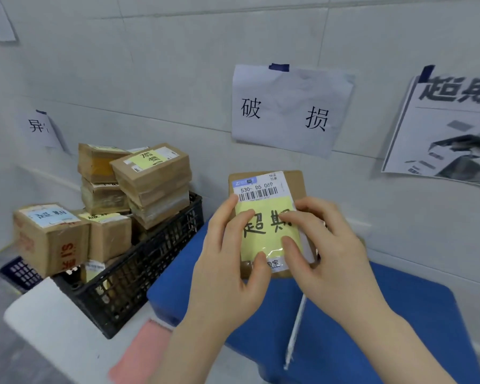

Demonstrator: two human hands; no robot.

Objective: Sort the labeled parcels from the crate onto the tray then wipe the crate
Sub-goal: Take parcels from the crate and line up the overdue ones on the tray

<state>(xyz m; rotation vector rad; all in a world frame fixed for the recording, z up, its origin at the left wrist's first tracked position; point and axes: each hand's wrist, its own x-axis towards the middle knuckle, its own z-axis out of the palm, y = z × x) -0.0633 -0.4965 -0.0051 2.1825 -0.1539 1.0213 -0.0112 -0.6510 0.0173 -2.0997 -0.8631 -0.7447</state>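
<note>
Your left hand [227, 245] and right hand [324, 239] both pinch the flat parcel [266, 217] above the blue tray [399, 314], at two o'clock from the crate [139, 267]; it looks light, stiff; hold its side edges, since the taped label looks slick.

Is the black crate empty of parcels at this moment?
No: several brown parcels are piled in the black crate, while the left hand and the right hand hold a yellow-labelled parcel.
</note>
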